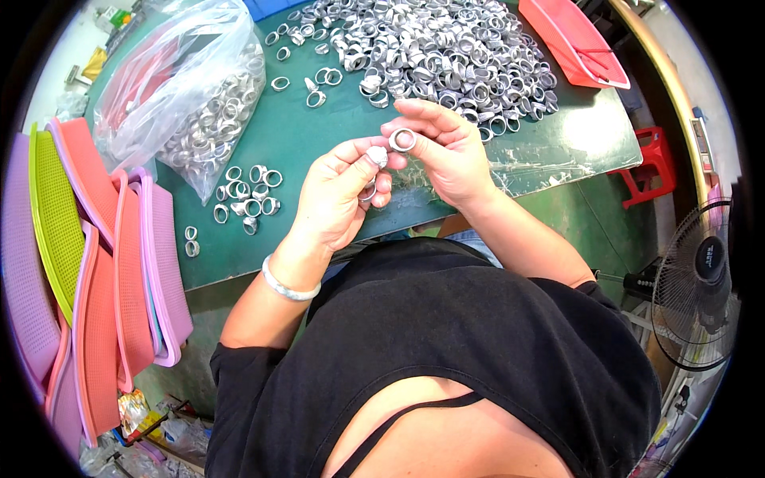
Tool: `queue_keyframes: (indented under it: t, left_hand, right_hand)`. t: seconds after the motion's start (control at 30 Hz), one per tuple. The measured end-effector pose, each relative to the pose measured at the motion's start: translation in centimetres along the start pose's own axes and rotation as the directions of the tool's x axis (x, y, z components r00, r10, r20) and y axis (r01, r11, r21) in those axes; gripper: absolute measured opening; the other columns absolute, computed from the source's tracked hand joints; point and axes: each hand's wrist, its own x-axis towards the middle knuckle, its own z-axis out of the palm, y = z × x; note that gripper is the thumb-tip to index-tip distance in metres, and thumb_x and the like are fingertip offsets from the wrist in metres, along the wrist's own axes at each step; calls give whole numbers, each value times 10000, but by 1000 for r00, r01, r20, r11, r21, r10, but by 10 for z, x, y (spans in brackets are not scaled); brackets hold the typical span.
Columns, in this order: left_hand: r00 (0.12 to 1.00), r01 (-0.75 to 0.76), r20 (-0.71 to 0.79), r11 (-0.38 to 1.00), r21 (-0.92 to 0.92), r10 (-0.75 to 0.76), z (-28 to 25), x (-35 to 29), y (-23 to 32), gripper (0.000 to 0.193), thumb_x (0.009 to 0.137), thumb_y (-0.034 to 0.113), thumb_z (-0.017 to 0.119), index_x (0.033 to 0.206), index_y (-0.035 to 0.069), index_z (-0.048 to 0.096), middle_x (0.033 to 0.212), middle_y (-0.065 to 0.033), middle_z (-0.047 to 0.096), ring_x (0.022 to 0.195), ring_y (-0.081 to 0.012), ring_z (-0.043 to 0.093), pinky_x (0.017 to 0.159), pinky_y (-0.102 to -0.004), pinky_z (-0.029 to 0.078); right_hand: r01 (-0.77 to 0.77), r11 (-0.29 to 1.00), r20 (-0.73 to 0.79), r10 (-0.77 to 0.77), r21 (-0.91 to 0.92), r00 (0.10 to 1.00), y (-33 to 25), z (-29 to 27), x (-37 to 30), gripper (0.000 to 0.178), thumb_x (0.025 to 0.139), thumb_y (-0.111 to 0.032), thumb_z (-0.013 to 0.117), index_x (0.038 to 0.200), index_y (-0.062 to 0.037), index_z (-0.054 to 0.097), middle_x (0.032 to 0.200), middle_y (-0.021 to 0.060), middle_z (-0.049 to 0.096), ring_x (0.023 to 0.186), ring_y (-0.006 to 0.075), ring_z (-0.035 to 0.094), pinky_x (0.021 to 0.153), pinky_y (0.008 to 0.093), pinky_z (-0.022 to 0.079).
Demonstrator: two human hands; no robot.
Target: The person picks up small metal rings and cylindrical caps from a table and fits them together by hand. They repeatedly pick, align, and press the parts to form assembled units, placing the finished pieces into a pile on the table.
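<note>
My left hand [339,191], with a pale bangle [288,284] on its wrist, pinches a silvery ring [377,157] between thumb and forefinger. Another ring [367,192] shows lower down, among its curled fingers. Close beside it, my right hand [450,155] grips a ring [402,141] whose round opening faces up. Both hands are above the near part of the green table [351,127]. A large heap of metal rings [446,52] lies just beyond them. To the left is a small group of rings [251,191], with a pair of rings [191,240] near the table edge.
A clear plastic bag [183,103] of rings stands at the left of the table. Stacked plastic baskets [96,263] crowd the left side. At the far right corner sits a red tray [570,44]. A red stool [649,167] and a black fan [701,279] are at the right.
</note>
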Motion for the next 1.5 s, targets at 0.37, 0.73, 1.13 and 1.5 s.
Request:
queue_keyframes:
  t: [0.37, 0.73, 1.13, 1.5]
  left_hand:
    - [964, -223, -107, 959, 177, 244, 3, 5, -15, 210, 875, 70, 585, 1074, 6, 568, 883, -51, 620, 642, -62, 523, 544, -188, 429]
    - [816, -507, 11, 706, 495, 578, -6, 6, -19, 181, 858, -22, 564, 1038, -12, 587, 899, -50, 597, 694, -88, 537, 588, -201, 448]
    - [984, 29, -165, 978, -206, -64, -18, 8, -2, 284, 831, -17, 417, 1091, -28, 531, 972, -137, 598, 753, -183, 589, 640, -269, 509]
    - [979, 66, -166, 958, -278, -116, -27, 6, 4, 228, 883, 186, 545, 1022, 6, 555, 818, -88, 573, 763, -209, 582, 552, -261, 478]
  right_hand:
    - [503, 624, 239, -460, -598, 855, 4, 0, -4, 467, 761, 126, 570, 1197, -32, 523, 957, 105, 659, 876, 178, 642, 763, 261, 506]
    - [373, 881, 218, -319, -290, 922, 0, 7, -8, 659, 789, 151, 553, 1362, -18, 274, 1118, 161, 571, 949, 169, 591, 862, 289, 477]
    - [456, 548, 327, -320, -701, 889, -5, 1, 25, 483, 769, 10, 641, 1222, -42, 484, 933, 88, 630, 705, 137, 613, 612, 258, 492]
    - [349, -108, 361, -128, -931, 924, 11, -1, 90, 378, 779, -74, 575, 1151, -54, 508, 901, 123, 613, 843, 307, 600, 719, 387, 483]
